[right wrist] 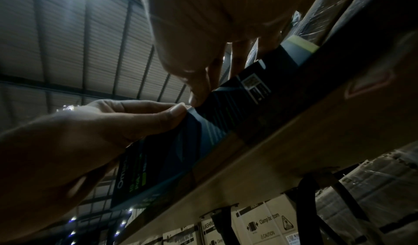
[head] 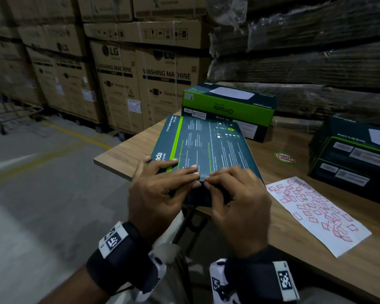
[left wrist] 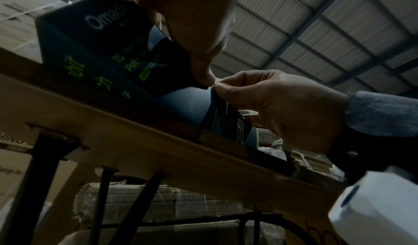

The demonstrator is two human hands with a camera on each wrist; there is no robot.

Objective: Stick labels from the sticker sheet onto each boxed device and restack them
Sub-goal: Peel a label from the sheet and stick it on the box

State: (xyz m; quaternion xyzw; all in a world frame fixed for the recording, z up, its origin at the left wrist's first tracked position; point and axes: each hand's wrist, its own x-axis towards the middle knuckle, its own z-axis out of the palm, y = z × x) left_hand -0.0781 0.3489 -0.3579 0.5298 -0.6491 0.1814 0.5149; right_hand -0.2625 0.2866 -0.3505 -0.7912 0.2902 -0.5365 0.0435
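A dark teal Omada box point(head: 206, 145) lies tilted over the near left corner of the wooden table point(head: 127, 152). My left hand point(head: 184, 175) grips its near edge, fingers on top and thumb below. My right hand point(head: 216, 179) pinches the same edge just beside it. In the left wrist view a small pale label point(left wrist: 217, 82) shows at the box point(left wrist: 101, 43) edge, between the left hand's point(left wrist: 204, 78) thumb tip and the right hand's point(left wrist: 222, 88) thumb and forefinger. The right wrist view shows both thumbs meeting on the box point(right wrist: 226, 122) edge. The white sticker sheet point(head: 316, 213) with red labels lies flat to the right.
Two green and dark Omada boxes point(head: 228, 106) are stacked at the table's far side. More dark boxes point(head: 349, 159) are stacked at the right. A round sticker point(head: 284, 157) is on the tabletop. Large cartons point(head: 123, 84) and wrapped cardboard point(head: 305, 51) stand behind.
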